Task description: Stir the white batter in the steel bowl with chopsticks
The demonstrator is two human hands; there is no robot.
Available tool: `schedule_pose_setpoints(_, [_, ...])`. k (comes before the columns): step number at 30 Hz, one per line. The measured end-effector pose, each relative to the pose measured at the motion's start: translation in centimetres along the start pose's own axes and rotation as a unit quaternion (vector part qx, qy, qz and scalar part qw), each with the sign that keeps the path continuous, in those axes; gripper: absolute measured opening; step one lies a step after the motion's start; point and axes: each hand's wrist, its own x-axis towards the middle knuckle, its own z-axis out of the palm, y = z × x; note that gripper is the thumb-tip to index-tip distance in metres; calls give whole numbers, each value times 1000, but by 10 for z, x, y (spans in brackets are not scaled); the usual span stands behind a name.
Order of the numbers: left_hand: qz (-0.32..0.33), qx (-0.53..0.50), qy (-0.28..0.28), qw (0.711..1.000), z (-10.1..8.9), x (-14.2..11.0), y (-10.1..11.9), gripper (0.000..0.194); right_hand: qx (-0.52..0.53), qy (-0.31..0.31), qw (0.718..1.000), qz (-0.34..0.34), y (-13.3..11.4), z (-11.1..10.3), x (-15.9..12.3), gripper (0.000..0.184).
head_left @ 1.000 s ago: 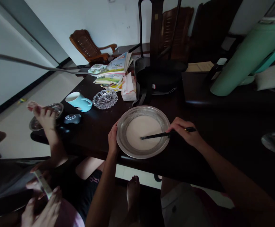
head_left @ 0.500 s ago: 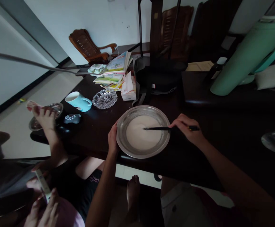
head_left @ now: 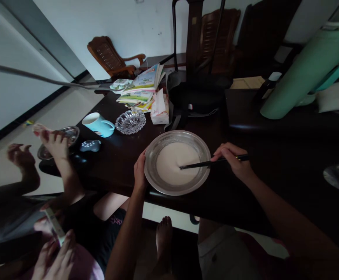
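A wide metal bowl (head_left: 151, 177) stands on the dark table near its front edge, with a pale, smooth batter (head_left: 173, 159) in it. Around the bowl's left rim my left hand (head_left: 140, 171) is closed, its thumb along the side and its other fingers partly hidden. My right hand (head_left: 233, 157) pinches a pair of black chopsticks (head_left: 201, 165), to the right of the bowl. They cross the right rim at a slant, and their tips dip into the batter near its middle.
Left of the bowl are a glass dish (head_left: 130, 122), a light-blue mug (head_left: 99, 125) and a dark spotted object (head_left: 90, 146). Behind stand booklets (head_left: 141, 87), a tissue pack (head_left: 160, 109) and a black bag (head_left: 198, 97). A green flask (head_left: 297, 74) rises at right. Other people's hands (head_left: 58, 146) are at left.
The chopstick tips have moved slightly down and right through the batter, and the chopsticks slant more. My left hand stays on the bowl. At left, another person's hand has risen.
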Motion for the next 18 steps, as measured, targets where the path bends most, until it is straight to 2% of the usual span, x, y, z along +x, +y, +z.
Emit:
schedule_pose_setpoints(2, [-1,-1,6,1000,1,0,1,46,-27,-71,997,-23,-1,2,0,22])
schedule_pose_setpoints(3, [-2,-2,9,1000,1,-1,2,46,-44,-87,995,-35,-2,3,1,19])
schedule_pose_setpoints(5, [-3,0,14,1000,2,-1,3,46,-65,-59,995,-37,-2,2,2,18])
schedule_pose_setpoints(7, [-6,-1,14,1000,2,-1,2,46,-54,5,998,-15,-3,-1,2,26])
schedule_pose_setpoints(9, [-10,-8,7,1000,1,-1,1,46,-27,28,999,6,-3,-2,2,34])
schedule_pose_setpoints(13, [-11,-14,8,1000,1,-1,0,46,-36,-64,997,-1,-4,2,1,25])
schedule_pose_setpoints(14, [-12,-12,12,1000,2,-1,1,46,-48,-67,997,-2,-4,2,2,23])
schedule_pose_setpoints(18, [-15,-6,17,1000,3,-1,5,46,-36,38,998,42,-4,-1,3,30])
